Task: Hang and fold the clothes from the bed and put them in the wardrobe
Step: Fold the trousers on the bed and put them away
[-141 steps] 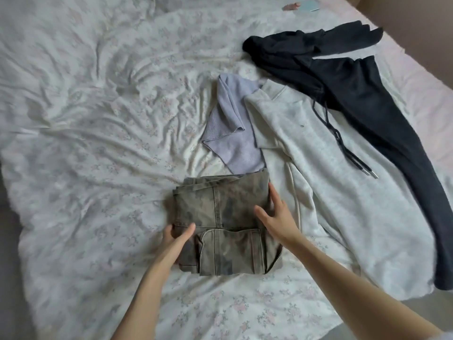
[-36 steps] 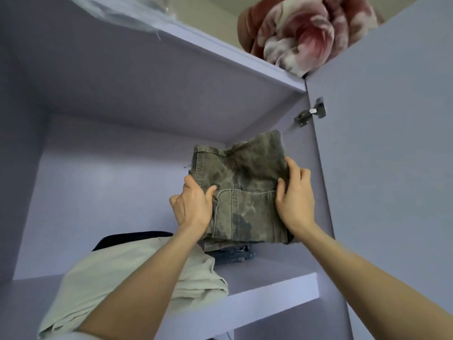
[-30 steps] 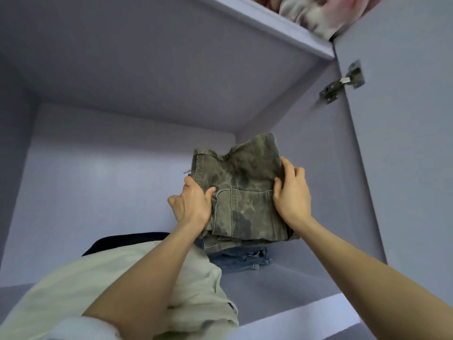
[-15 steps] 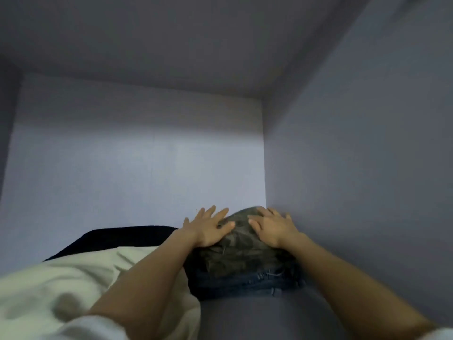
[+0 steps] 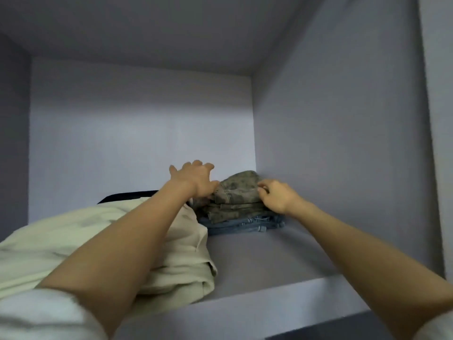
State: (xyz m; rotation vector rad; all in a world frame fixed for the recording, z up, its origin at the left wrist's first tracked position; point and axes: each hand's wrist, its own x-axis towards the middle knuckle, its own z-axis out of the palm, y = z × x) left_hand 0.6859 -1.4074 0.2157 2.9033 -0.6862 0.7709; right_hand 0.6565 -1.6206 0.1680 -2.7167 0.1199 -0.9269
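A folded cream garment (image 5: 103, 244) lay at seven o'clock on the shelf, a dark garment (image 5: 127, 195) just behind it, and folded blue jeans (image 5: 242, 223) sat toward five o'clock of center.

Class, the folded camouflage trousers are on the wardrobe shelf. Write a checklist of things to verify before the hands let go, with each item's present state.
1. Camouflage trousers lie on the folded jeans: ok.
2. Stack sits back from the shelf front edge: ok.
3. Stack squared against the side wall: cannot tell.
4. Left hand fingers spread, gripping nothing: ok.
5. Right hand off the cloth: not ok, its fingers touch the fold.
6. Cream garment beside the stack, not under it: ok.
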